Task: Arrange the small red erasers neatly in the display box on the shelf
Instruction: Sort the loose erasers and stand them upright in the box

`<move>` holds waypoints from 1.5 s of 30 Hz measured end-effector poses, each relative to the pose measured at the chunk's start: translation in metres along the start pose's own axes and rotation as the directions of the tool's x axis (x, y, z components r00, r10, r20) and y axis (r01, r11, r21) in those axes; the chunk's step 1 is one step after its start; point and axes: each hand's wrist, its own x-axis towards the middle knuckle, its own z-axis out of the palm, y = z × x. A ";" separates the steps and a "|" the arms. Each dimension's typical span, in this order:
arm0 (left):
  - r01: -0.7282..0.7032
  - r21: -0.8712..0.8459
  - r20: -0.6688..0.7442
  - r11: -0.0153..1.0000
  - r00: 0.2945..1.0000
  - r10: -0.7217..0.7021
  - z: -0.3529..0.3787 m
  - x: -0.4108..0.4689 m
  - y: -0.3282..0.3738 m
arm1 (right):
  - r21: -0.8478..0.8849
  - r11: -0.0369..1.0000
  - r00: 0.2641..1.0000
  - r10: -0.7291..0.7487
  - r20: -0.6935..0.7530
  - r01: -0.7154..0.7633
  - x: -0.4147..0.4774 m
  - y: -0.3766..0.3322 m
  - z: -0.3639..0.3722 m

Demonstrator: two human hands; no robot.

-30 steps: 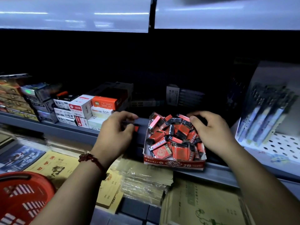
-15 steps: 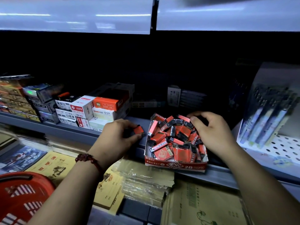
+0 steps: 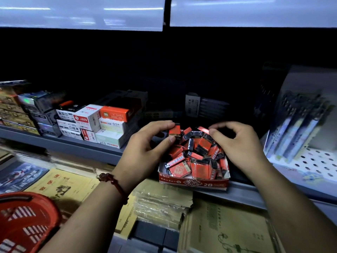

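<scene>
A red-and-white display box (image 3: 193, 183) marked 2B sits at the front edge of the grey shelf (image 3: 87, 148). It is heaped with several small red and black wrapped erasers (image 3: 198, 152) lying at all angles. My left hand (image 3: 144, 152) pinches one red eraser (image 3: 174, 132) between thumb and forefinger, just above the box's back left corner. My right hand (image 3: 238, 145) hovers over the back right of the pile, its thumb and forefinger touching a red eraser (image 3: 203, 130) at the top of the heap.
Stacked white and orange stationery boxes (image 3: 102, 123) stand left of the display box. Packaged pens (image 3: 299, 125) lean on a perforated white rack at the right. Below the shelf lie yellow notebooks (image 3: 62, 187) and wrapped paper packs (image 3: 162, 201). A red basket (image 3: 23, 221) sits lower left.
My left hand picked up a red eraser from the shelf beside the box and carried it right and up to the box's back corner. My right hand shifted slightly toward the top of the pile.
</scene>
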 end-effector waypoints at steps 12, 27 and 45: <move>0.037 -0.028 -0.041 0.999 0.998 -0.038 0.004 -0.005 0.009 | -0.032 0.999 1.000 0.001 0.023 -0.001 -0.001 -0.003 0.000; 0.001 0.116 -0.102 0.993 0.995 0.011 0.010 0.001 0.011 | -0.042 0.999 0.999 0.018 0.032 -0.017 -0.001 -0.002 0.003; 0.055 0.041 -0.018 0.998 0.998 -0.055 0.003 -0.001 0.005 | -0.021 0.996 0.994 0.083 0.073 -0.082 0.003 0.000 0.004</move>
